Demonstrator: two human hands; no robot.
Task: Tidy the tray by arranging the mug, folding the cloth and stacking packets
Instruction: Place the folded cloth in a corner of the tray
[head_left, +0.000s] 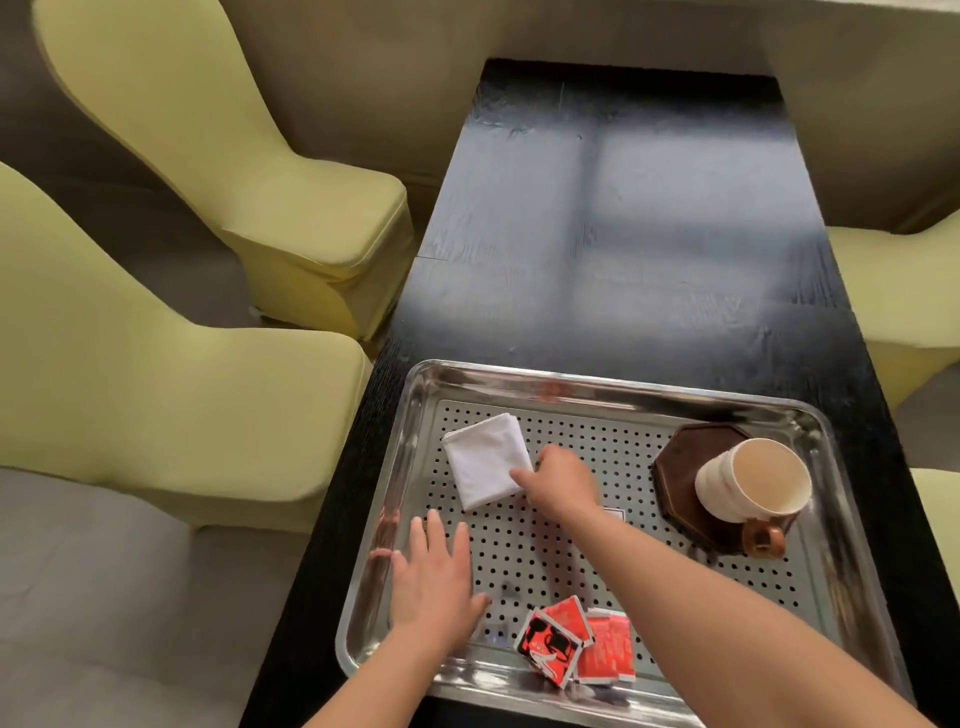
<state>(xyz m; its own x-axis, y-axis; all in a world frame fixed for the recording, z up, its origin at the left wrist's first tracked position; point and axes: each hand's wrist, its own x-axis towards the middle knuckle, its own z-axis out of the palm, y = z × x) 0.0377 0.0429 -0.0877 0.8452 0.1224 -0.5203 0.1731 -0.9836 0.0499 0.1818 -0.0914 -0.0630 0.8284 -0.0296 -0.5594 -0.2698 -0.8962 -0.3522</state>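
A steel perforated tray (613, 387) lies on the near end of a black table. A white cloth (483, 460), folded into a small square, rests in the tray's far left part. My right hand (561, 480) touches the cloth's right edge with its fingers curled. Flat on the tray's left side lies my left hand (434, 582), fingers spread, holding nothing. Several red packets (576, 642) sit in a loose overlapping pile at the near edge. A cream mug (753, 480) with a brown handle stands on a dark octagonal coaster (685, 457) at the right.
The black table (613, 223) stretches away beyond the tray. Yellow-green covered chairs (218, 156) stand along the left side, and more show at the right edge (909, 291). A grey seat (104, 597) is at the lower left.
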